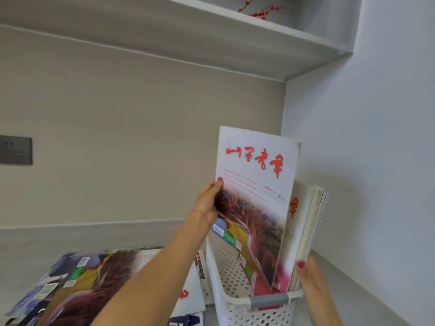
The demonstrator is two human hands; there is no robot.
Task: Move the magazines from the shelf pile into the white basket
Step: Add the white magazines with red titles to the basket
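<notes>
The left hand (pixel 208 201) is gripping a magazine (pixel 255 198) by its left edge, thumb curled over the front cover and the other fingers hidden behind it. The magazine is standing upright, white cover with red brush lettering facing the camera, and its lower end is dipping inside the white basket (pixel 231 300). It is sitting right of the left hand and up-left of the right one.

The right hand (pixel 310 276) is reaching in at the basket's far right side, thumb pressing against a bundle of upright magazines (pixel 308 222) already standing in there; the rest of its fingers are tucked behind the bundle, so it is looking like a pinch hold (red polish on the thumbnail, by the way). How many are in that bundle I cannot tell, only a fan of page edges is showing. Between the held magazine and the basket's left wall, more colourful covers are leaning, count unclear.

The basket, one of them, perforated, with a grey handle grip (pixel 269 300) on the near rim, is sitting on the grey shelf surface (pixel 70 238) in the corner by the wall.

Left of the basket, partly under the left forearm, the shelf pile (pixel 77 285) is lying flat and spread out: at least three covers are showing, exact number hard to say.

On the back wall at far left, one dark socket plate (pixel 15 150). Up top, one upper shelf (pixel 211 34) carrying a sprig of red berries (pixel 261 11).
</notes>
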